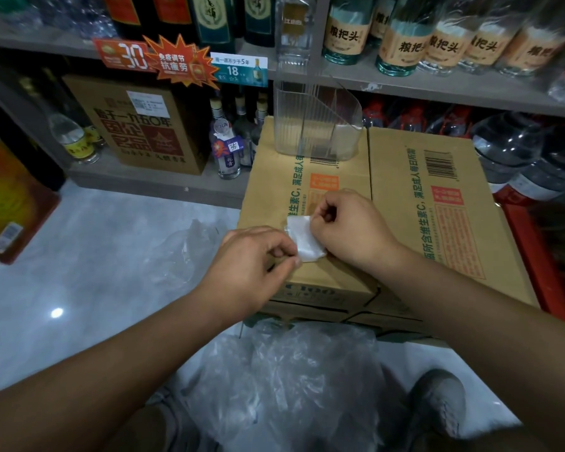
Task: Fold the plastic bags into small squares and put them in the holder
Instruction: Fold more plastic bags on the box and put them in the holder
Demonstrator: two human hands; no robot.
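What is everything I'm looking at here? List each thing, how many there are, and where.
folded bag: one, white, small square on the left cardboard box, between both hands.
holder: one, clear ribbed plastic, upright at that box's far end.
cardboard boxes: two side by side, brown, before the person.
loose plastic bags: at least two, clear, crumpled; one by the knees, one on the floor left of the boxes.
bottles: many, count unclear, on the grey shelves behind.
price tags: three, red, orange, blue-white, on the shelf edge.
carton: one, brown, lower shelf, left.
shoe: one, grey, bottom right.
left hand: pinches the bag's near corner.
right hand: fingers pinch its far edge.
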